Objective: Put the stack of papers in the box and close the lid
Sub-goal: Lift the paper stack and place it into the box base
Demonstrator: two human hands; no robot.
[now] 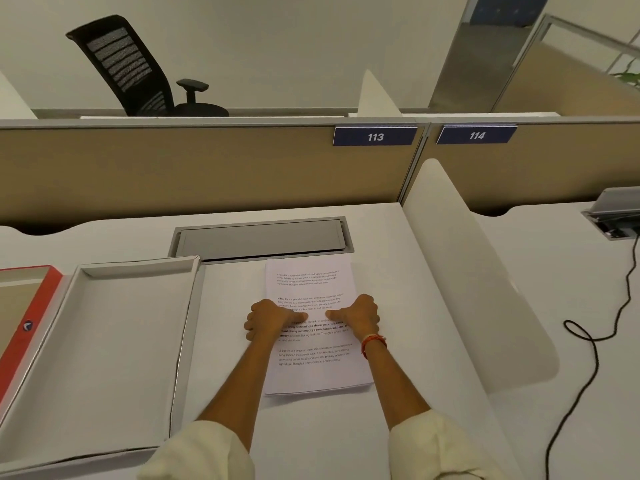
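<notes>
Both the left hand (268, 320) and right hand (360, 315) pinch the paper stack (317, 368); lifted toward the box (128, 341) at nine o'clock, loose sheets could fan apart.

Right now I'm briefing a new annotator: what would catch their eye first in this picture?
Two bare hands, left hand and right hand, gripping the side edges of the white stack of printed papers at the centre of the desk. To the left lies the open, empty white cardboard box, its red-edged lid beside it. On the beige partition behind are blue number plates 113 and 114.
</notes>
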